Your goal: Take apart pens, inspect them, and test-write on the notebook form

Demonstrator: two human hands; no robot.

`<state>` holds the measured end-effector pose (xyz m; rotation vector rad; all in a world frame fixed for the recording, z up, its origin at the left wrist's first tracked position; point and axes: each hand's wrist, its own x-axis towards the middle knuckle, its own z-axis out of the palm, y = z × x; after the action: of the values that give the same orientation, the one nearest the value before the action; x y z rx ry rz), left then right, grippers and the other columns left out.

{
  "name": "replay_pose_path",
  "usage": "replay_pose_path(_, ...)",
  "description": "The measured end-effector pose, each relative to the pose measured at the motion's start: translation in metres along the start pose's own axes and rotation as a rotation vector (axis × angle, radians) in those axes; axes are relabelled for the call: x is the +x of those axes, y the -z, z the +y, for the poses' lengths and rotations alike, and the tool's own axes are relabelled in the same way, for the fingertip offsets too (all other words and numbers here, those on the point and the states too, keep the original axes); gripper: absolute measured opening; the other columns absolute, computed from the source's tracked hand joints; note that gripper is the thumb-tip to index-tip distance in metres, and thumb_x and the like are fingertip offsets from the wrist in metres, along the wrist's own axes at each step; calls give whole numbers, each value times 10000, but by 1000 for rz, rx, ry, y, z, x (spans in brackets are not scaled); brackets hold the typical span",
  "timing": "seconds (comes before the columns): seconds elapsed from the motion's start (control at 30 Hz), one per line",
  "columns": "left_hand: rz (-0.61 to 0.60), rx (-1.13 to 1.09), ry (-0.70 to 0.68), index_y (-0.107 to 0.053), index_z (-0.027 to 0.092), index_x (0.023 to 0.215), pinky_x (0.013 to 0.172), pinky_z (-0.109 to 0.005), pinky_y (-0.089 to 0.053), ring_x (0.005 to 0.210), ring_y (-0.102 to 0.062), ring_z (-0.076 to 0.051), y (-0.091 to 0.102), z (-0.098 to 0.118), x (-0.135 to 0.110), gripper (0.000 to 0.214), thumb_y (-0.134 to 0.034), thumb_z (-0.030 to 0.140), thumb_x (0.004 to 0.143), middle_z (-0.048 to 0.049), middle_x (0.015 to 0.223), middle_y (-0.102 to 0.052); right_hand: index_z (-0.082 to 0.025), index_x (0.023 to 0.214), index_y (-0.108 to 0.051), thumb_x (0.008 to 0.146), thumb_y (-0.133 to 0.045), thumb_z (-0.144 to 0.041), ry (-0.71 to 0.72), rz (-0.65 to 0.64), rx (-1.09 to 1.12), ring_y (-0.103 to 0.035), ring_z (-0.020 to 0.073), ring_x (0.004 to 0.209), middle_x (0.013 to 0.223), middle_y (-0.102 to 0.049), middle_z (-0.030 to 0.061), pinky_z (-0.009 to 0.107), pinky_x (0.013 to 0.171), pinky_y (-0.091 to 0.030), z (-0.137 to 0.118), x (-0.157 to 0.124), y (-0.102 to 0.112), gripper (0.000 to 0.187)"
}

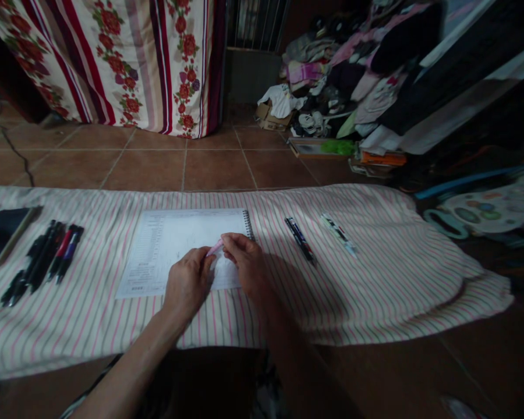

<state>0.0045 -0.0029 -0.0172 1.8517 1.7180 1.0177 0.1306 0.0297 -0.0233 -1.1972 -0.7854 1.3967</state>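
While the left hand (187,278) grips a pink pen (215,248), the right hand (248,259) pinches its other end.

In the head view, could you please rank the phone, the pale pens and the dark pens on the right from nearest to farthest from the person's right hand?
1. Dark pens: just to the right of the right hand.
2. Pale pens: farther right, past the dark pens.
3. Phone: at the far left.

Bare left grip (187,278), bare right grip (247,257), sleeveless forearms (140,343), dark clothing (266,389) with pale patterning
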Motion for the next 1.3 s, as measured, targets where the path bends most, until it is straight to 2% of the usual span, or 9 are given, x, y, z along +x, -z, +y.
replay_pose_path(0.13, -3, -54, -2, -689, 199, 913, 637, -303, -461, 678, -631, -208, 0, 0, -1, 221, -523, 315, 826, -64, 756, -691, -189, 718, -706, 632, -719, -363, 40, 33, -43, -490, 100, 608, 628, -601, -18, 245, 624, -396, 0, 1, 1, 194)
replay_pose_path(0.23, -41, -171, 72, -693, 190, 902, 579, -293, -458, 588, -617, -190, -1, 2, -1, 232, -545, 343, 810, -45, 658, -674, -189, 725, -718, 636, -709, -342, 54, 46, -28, -483, 103, 615, 658, -637, -7, 248, 626, -384, 0, 1, 2, 177)
replay_pose_path(0.37, -141, -213, 165, -673, 158, 964, 556, -288, -467, 545, -612, -174, -1, 3, 0, 313, -494, 382, 837, -37, 642, -664, -206, 758, -720, 620, -711, -345, -5, -45, 77, -525, 109, 658, 788, -688, 10, 251, 656, -404, 0, 2, 4, 196)
replay_pose_path(0.6, -95, -56, 100, -666, 156, 993, 620, -311, -487, 654, -644, -194, -1, 2, 0, 322, -452, 358, 862, -69, 742, -695, -211, 851, -700, 643, -718, -394, -63, -86, 133, -568, 114, 749, 880, -683, 23, 238, 690, -442, -2, -2, 1, 277)
replay_pose_path(0.67, -78, -29, 64, -664, 158, 997, 656, -323, -492, 702, -652, -202, -1, 1, 0, 314, -448, 346, 867, -80, 796, -704, -214, 887, -687, 631, -732, -399, -103, -78, 114, -565, 107, 735, 847, -668, 11, 225, 662, -440, -3, -4, 0, 319)
replay_pose_path(0.77, -73, -31, 29, -658, 157, 1014, 704, -336, -494, 761, -657, -210, -3, -1, 0, 307, -451, 334, 873, -89, 857, -708, -192, 790, -667, 601, -755, -394, -132, -53, 79, -535, 87, 650, 715, -613, -22, 210, 612, -422, -3, -4, -1, 290)
replay_pose_path(1.0, -47, -47, 28, -654, 151, 1026, 731, -346, -501, 783, -654, -214, -4, -3, -1, 302, -517, 346, 842, -99, 904, -707, -168, 703, -647, 594, -745, -401, -28, 38, -26, -509, 90, 599, 619, -571, -30, 224, 606, -415, 2, -1, 0, 275)
replay_pose_path(1.2, -33, -106, 60, -675, 147, 954, 666, -320, -497, 702, -652, -195, -6, 0, -2, 288, -487, 340, 852, -87, 814, -705, -167, 719, -663, 640, -703, -391, 56, 37, -88, -470, 89, 537, 567, -555, -34, 229, 550, -384, 3, -1, -1, 241)
replay_pose_path(1.3, -67, -170, 109, -676, 141, 939, 591, -293, -485, 602, -633, -174, -5, 3, -2, 302, -488, 360, 850, -68, 722, -691, -173, 750, -680, 655, -688, -379, 96, 45, -105, -493, 102, 558, 596, -592, -21, 238, 566, -404, 2, -1, -1, 227)
